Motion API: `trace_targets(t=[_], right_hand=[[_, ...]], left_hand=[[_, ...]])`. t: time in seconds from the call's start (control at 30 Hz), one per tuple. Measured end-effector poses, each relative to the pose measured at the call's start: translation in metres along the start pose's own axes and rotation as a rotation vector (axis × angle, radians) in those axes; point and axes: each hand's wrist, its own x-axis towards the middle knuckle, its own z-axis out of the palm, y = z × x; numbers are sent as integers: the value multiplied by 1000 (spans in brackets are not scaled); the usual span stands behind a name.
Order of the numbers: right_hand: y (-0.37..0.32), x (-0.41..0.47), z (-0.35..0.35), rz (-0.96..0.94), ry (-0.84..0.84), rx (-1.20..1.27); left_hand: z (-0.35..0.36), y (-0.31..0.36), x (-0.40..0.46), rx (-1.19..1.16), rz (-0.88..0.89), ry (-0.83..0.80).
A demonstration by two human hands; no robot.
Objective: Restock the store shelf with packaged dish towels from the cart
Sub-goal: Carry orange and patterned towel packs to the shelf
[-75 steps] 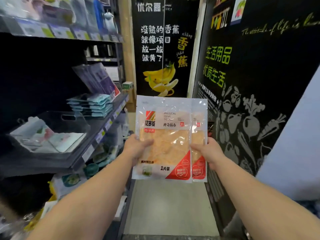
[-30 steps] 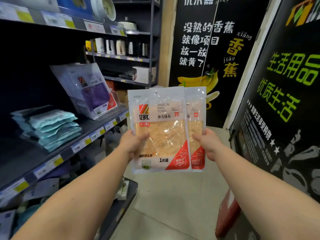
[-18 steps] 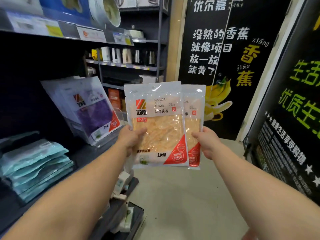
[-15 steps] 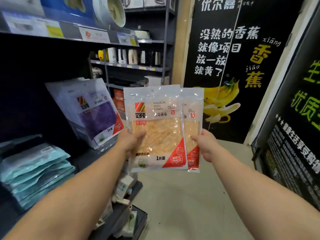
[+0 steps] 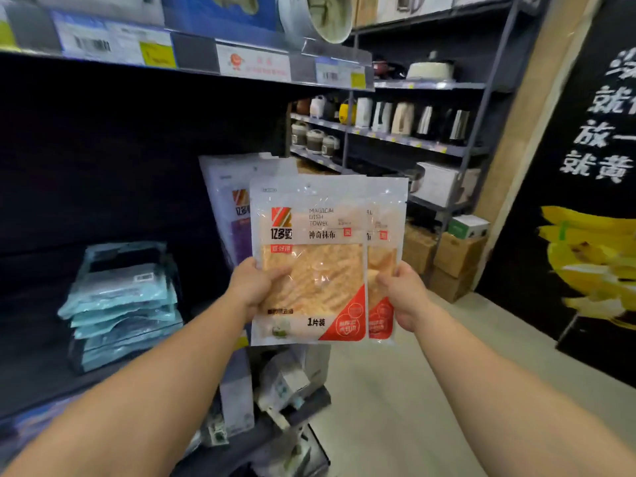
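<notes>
Dish towel packs (image 5: pixel 311 270) upright and overlapped, your left hand (image 5: pixel 253 287) pinching one edge, your right hand (image 5: pixel 401 294) gripping the other, shelf (image 5: pixel 41 383) at left.

Two overlapping dish towel packs (image 5: pixel 311 270) stand upright at centre, the front pack lying left of and partly covering the rear pack (image 5: pixel 383 256). The left hand (image 5: pixel 253 287) grips their left edge and the right hand (image 5: pixel 402 294) grips the right edge. Directly behind the packs, another packaged towel (image 5: pixel 230 208) leans upright on the shelf (image 5: pixel 34 383) at left. Further left on that shelf lies a flat stack of packets (image 5: pixel 120 304). An upper shelf (image 5: pixel 192 56) with price tags runs overhead. Behind and to the right, kettles (image 5: pixel 399 118) line a farther shelf, with cardboard boxes (image 5: pixel 454 256) on the floor below. A banana poster (image 5: pixel 592 263) fills the right wall.
</notes>
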Motion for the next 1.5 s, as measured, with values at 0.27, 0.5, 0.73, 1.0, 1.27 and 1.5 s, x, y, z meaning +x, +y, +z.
trace_targets(t=[0.27,0.5,0.73,1.0,1.27,1.5], right_hand=[[-10,66,-33,-7,-212,0],[-11,87,-18,43,-383,-1],[-20,102,9,35,-440,-26],[-30,138,37,-3,-421,-45],[-31,162,80,8,-464,-94],[-32,173,118,15,-555,-55]], left_hand=[[20,2,-21,-78,31,244],[-10,2,-36,-104,32,441],[-41,7,-30,-165,41,491],[-70,20,0,-184,75,499],[-91,22,24,-167,99,511],[-101,19,27,-194,78,519]])
